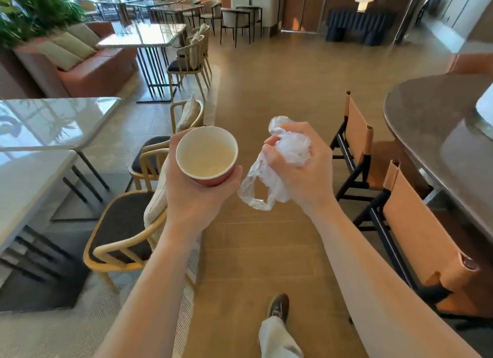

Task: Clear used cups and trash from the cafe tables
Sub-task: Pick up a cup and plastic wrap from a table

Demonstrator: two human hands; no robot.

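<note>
Paper cup [207, 155] sits within left fingers [238, 171], upright.

The paper cup [206, 155] is showing a matt cream lining and a smooth red outer wall. The plastic bag [293, 148] is looking thin, clear and crinkled, with glossy highlights. The pale desk [53, 120] is gleaming like polished stone. The floor [266, 90] is showing matt wood-look planks. The nearest chair [120, 224] is pairing smooth pale wood with a dark cloth seat; the folding chair [416, 224] is wearing tan leather-like panels.
</note>
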